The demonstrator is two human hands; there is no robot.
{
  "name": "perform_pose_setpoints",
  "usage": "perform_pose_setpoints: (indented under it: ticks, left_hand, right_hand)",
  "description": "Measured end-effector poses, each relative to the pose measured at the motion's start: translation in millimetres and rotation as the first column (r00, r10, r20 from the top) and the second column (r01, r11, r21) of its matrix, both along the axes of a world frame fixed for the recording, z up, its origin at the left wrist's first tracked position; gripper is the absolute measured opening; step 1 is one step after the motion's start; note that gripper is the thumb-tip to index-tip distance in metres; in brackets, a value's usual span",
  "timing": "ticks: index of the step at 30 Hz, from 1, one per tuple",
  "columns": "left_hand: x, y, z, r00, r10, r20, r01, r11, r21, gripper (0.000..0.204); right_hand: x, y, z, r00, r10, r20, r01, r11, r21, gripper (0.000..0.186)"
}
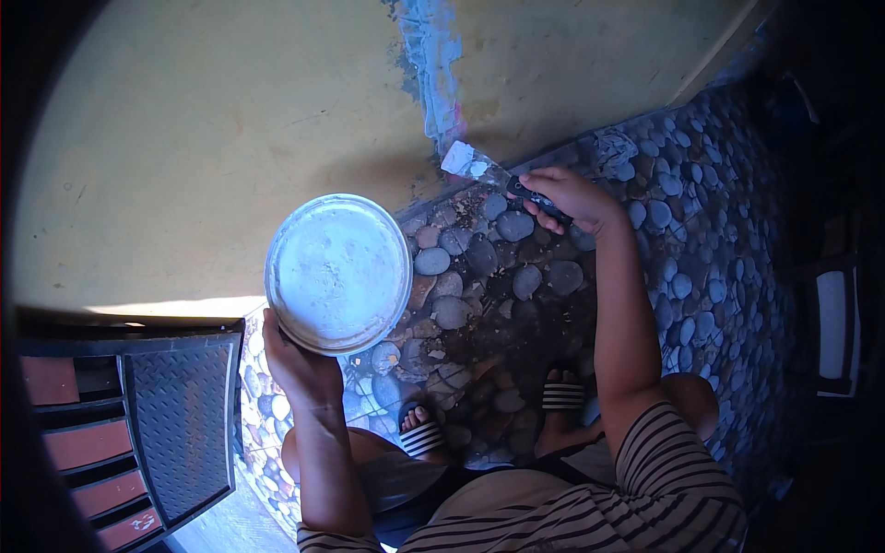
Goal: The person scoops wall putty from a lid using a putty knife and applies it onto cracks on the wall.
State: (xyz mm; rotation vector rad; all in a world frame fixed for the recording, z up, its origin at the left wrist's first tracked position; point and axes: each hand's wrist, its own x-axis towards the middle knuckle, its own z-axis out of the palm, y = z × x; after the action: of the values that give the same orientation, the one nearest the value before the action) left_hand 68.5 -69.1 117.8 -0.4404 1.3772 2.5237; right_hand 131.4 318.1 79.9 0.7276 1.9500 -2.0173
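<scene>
Possibly risking a drop of white paste [458,157] on the pebbled floor [526,282] if tilting the loaded putty knife [493,173] too far at 1 o'clock, gripping its handle in a curled right hand [575,197] at 2 o'clock, near the patched wall strip [431,69]. Perhaps courting a slip by supporting the shallow round dish [340,267] at 9 o'clock only around its lower-left rim, in a partly closed left hand [302,370] with fingers hidden underneath. Carrying apparently white paste across its base.

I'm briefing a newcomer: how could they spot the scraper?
On the yellowish wall, find the pale strip. By its lower end, the right hand holds the scraper. Unlike the white disc in the left hand, it has a dark handle and smeared blade.
</scene>
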Motion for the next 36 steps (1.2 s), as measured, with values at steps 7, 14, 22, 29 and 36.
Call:
perform_pose_setpoints:
  ticks: [7,14,22,29,36]
  left_hand:
    - [1.6,1.6,-2.4,0.999,-0.029,-0.022,0.029,1.0,0.007,0.048]
    - [1.7,3.4,-1.8,0.999,-0.021,-0.026,0.021,1.0,-0.014,0.048]
    - [-0.4,-0.5,-4.6,1.0,-0.003,-0.012,0.003,1.0,-0.009,0.047]
    - [-1.7,-1.7,-7.3,1.0,-0.012,-0.013,0.011,1.0,-0.022,0.047]
    - [-5.3,-3.8,-11.6,1.0,0.003,-0.019,-0.004,0.998,-0.055,0.048]
  right_hand:
    - [-8.6,-7.6,-81.1,0.961,-0.222,0.165,0.25,0.952,-0.176,0.014]
    - [-26.5,-11.8,-80.1,0.96,-0.261,0.103,0.276,0.944,-0.179,0.014]
    - [-27.6,-21.6,-68.1,0.969,-0.224,0.107,0.24,0.953,-0.183,0.02]
    - [-42.7,-17.6,-109.5,0.964,-0.238,0.121,0.264,0.92,-0.291,0.017]
    - [-64.5,-35.2,-122.9,0.944,-0.304,0.131,0.33,0.881,-0.339,0.014]
